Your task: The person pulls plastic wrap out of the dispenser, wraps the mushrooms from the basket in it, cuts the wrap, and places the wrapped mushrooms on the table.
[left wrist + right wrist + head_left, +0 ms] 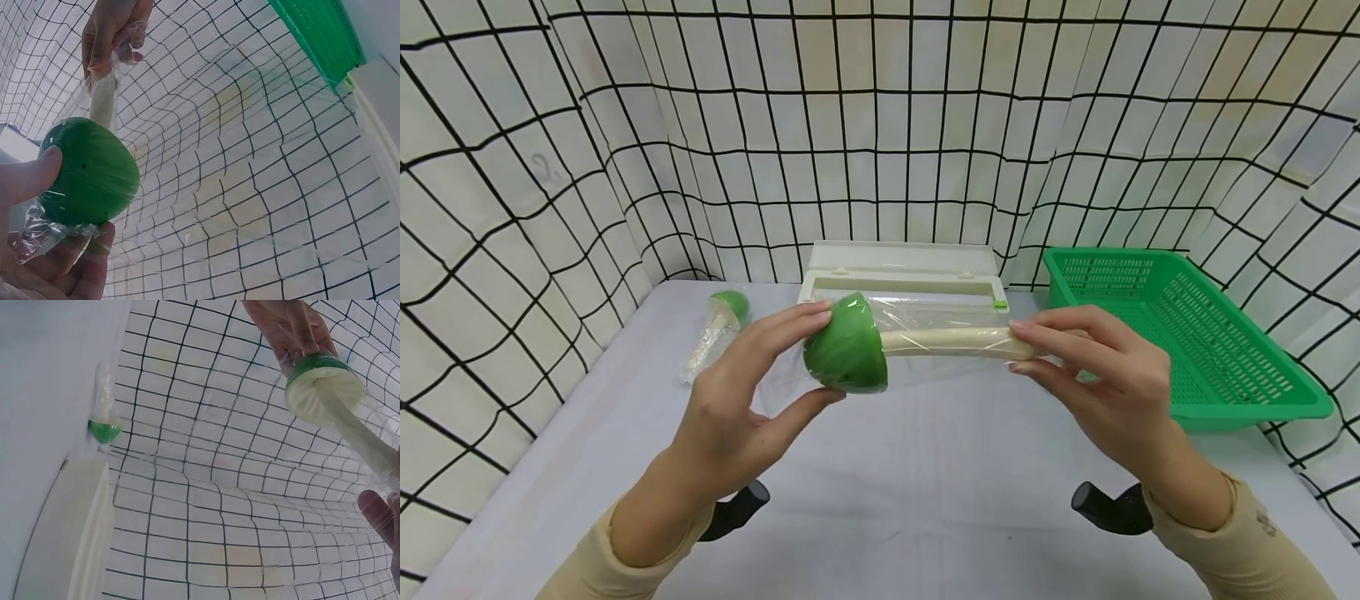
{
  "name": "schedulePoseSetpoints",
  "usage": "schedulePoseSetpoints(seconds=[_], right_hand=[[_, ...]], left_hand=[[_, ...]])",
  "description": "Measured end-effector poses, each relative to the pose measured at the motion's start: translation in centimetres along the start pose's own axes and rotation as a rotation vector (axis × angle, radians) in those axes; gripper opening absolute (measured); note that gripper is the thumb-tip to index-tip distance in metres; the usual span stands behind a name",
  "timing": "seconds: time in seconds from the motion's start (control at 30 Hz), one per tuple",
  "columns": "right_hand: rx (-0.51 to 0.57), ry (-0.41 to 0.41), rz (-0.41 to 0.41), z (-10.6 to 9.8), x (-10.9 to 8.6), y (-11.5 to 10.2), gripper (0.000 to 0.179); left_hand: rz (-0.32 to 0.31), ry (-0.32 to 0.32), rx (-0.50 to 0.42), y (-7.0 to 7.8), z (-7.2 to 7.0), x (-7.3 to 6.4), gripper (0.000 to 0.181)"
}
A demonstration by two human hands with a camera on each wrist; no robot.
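Observation:
A model mushroom (pixel 850 350) with a glossy green cap and a long cream stem is held up sideways above the table, wrapped in clear plastic film (pixel 917 313). My left hand (pixel 722 408) grips the cap between thumb and fingers. At the stem's far end, my right hand (pixel 1101 375) pinches the tip and the film around it. Ribbed cream gills (pixel 306 400) under the cap show in the right wrist view. In the left wrist view, crumpled film (pixel 50 231) bunches at the cap beside the fingers.
A second film-wrapped green mushroom (pixel 730 305) lies at the table's back left. Behind the hands stands a white film dispenser (pixel 902 255) with its lid raised. A green basket (pixel 1247 410) is at the right. Black-grid netting (pixel 910 125) encloses the table (pixel 910 500).

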State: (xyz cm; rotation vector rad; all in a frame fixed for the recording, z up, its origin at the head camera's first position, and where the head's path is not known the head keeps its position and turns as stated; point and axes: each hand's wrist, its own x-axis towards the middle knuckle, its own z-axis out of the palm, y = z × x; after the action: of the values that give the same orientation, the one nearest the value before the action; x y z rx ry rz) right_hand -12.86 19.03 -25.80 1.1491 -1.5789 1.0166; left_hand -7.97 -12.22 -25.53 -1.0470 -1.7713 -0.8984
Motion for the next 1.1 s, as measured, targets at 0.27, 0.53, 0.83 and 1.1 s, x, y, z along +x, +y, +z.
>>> schedulePoseSetpoints(seconds=[0.27,0.53,0.83,1.1], right_hand=[[-0.012,-0.130,0.012,-0.6,-0.2,0.4,0.033],[0.113,-0.326,0.164,-1.2,-0.4,0.4,0.037],[0.265,-0.525,0.415,-2.0,-0.2,1.1,0.030],[0.324,-0.714,0.686,-2.5,-0.7,2.7,0.017]], left_hand=[[-0.168,-0.155,-0.040,-0.4,-1.0,-0.3,0.060],[-0.384,-0.295,-0.128,-1.1,-1.5,-0.8,0.065],[-0.622,-0.437,-0.275,-2.2,-1.0,-1.5,0.049],[-0.833,-0.561,-0.372,-2.9,0.5,-2.5,0.040]])
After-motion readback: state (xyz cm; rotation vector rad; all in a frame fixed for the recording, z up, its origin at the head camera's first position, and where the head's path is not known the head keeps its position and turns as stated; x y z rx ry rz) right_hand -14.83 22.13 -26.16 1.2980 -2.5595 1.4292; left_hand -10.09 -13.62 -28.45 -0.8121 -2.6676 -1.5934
